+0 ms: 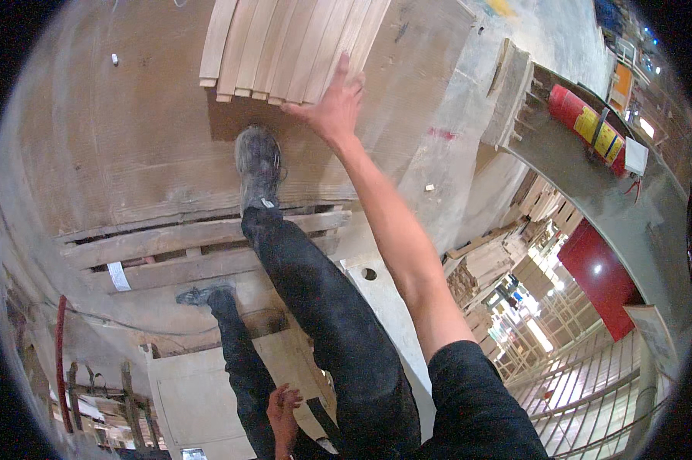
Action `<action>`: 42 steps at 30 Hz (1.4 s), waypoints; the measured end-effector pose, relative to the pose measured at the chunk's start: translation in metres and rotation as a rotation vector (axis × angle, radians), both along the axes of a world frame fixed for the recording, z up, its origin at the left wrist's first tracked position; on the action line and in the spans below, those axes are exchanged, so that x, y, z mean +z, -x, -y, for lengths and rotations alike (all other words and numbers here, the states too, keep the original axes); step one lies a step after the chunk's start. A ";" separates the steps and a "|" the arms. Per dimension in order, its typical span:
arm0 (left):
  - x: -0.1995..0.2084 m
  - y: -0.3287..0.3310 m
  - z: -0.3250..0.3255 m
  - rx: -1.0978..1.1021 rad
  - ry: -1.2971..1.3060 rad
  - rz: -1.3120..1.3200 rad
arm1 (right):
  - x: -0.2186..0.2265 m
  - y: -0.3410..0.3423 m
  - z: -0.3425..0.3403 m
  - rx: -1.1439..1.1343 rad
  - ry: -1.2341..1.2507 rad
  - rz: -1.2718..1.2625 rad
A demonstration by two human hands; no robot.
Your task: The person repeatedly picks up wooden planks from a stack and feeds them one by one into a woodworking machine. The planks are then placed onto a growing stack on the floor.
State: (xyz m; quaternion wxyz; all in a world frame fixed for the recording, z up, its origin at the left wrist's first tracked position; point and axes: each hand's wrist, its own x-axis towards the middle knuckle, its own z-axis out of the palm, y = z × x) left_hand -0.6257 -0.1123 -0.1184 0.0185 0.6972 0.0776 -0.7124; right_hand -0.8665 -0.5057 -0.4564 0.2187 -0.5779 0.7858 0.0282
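On top of a big plywood sheet (131,146) lies a stack of pale wooden slats (285,46), side by side with their cut ends toward the person. The right hand (334,103) reaches far out to the stack's near right corner, palm down and fingers spread, its fingertips (344,63) lying flat on the outermost slat; it grips nothing. Just below the slats' ends, a dusty shoe (258,165) is planted on the plywood, with a dark trouser leg (323,307) running back from it. A second shoe (200,294) stands farther back from the slats, past a wooden pallet (169,245) that carries the sheet. The left hand (283,410) hangs low beside the trouser leg, well away from the slats, fingers loosely curled and holding nothing. Well to the right of the slats, a red fire extinguisher (588,126) is fixed to a grey post (568,165).
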 end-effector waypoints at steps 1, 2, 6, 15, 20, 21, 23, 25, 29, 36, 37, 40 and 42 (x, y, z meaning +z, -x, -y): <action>-0.002 -0.001 -0.003 0.017 0.002 0.000 | -0.002 0.001 -0.002 0.000 0.006 0.025; -0.001 0.001 -0.006 0.036 0.001 0.002 | -0.004 0.003 -0.002 -0.007 0.011 0.019; -0.001 -0.003 -0.011 0.034 -0.023 0.008 | -0.001 0.002 0.000 -0.048 -0.035 -0.015; 0.001 -0.001 -0.011 0.051 -0.033 -0.006 | -0.002 0.005 0.010 -0.163 -0.086 -0.008; 0.002 -0.002 -0.013 0.045 -0.023 -0.010 | -0.003 0.000 0.023 -0.276 -0.061 -0.031; 0.001 -0.002 -0.014 0.056 -0.030 -0.006 | -0.003 -0.002 0.024 -0.294 -0.044 -0.034; 0.000 -0.003 -0.016 0.043 0.006 -0.013 | -0.005 -0.002 0.020 -0.296 0.026 -0.033; 0.000 -0.004 -0.016 0.034 0.003 -0.026 | -0.015 0.008 0.003 -0.263 0.137 -0.030; 0.001 0.002 -0.027 0.118 -0.021 0.003 | 0.002 -0.028 -0.065 -0.359 -0.142 -0.032; 0.002 -0.008 -0.035 0.108 -0.035 -0.001 | 0.003 -0.042 -0.072 -0.462 0.019 -0.139; 0.004 -0.010 -0.036 0.093 -0.015 0.001 | 0.004 -0.049 -0.064 -0.468 0.001 -0.154; 0.013 -0.017 -0.043 0.122 0.083 0.010 | 0.024 -0.052 -0.074 -0.484 -0.015 -0.138; 0.007 -0.023 -0.048 0.134 0.127 -0.025 | 0.025 -0.025 -0.098 -0.403 0.070 -0.155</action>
